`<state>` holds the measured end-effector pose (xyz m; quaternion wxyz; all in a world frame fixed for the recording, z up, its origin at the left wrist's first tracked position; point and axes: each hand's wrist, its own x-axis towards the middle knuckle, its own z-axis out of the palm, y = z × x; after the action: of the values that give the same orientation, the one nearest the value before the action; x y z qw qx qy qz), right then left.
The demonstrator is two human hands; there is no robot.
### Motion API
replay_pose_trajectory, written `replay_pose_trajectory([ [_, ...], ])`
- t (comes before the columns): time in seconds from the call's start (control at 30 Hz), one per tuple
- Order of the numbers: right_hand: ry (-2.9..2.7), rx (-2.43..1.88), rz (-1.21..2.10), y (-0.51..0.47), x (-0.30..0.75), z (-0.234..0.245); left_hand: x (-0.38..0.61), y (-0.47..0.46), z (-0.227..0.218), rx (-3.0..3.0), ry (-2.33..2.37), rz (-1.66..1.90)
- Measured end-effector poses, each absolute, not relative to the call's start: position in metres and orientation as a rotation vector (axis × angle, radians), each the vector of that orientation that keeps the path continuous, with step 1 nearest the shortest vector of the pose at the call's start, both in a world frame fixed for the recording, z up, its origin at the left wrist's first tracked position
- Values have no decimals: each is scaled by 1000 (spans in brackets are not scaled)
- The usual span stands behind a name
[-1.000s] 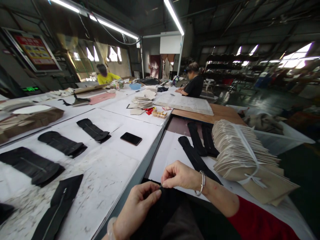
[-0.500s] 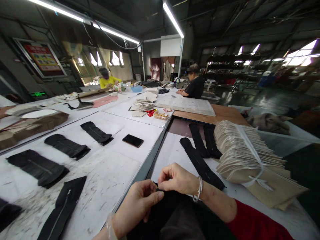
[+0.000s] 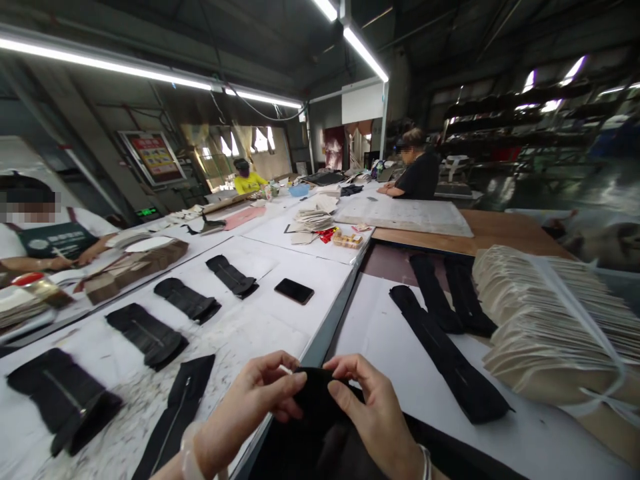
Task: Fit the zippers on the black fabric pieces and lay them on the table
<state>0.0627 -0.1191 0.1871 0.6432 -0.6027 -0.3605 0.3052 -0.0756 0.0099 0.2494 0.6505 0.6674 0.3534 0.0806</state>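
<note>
Low in front of me, both hands hold up a piece of black fabric [image 3: 320, 393] by its top edge. My left hand [image 3: 260, 393] pinches the left end of that edge, and a small whitish bit shows by its fingertips. On the other end, my right hand [image 3: 373, 407] grips with thumb and fingers. The fabric's lower part merges with dark clothing, so its full shape cannot be made out. To the left lies a long black zippered piece [image 3: 175, 413]. Another long black piece [image 3: 445, 353] rests on the table right of my right hand.
Several short black zippered pieces [image 3: 147, 333] lie in a row on the white table [image 3: 265, 333]. A phone [image 3: 295, 291] is beyond my hands. At right stands a tied bundle of beige pieces [image 3: 545, 320]. A person [image 3: 50, 233] works at far left; two others sit farther back.
My view has swung left, bringing a person at the far left into sight. My hands, close together before, are now farther apart along the fabric's edge, which shows more plainly.
</note>
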Motion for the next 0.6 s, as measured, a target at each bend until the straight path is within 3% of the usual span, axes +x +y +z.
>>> replay_pose_trajectory([
  [0.3,-730,-1317,820,-105,52,186,-83,18,261,1658,804,195],
  [0.6,-837,-1436,652,-104,53,185,-79,17,261,1725,795,153],
])
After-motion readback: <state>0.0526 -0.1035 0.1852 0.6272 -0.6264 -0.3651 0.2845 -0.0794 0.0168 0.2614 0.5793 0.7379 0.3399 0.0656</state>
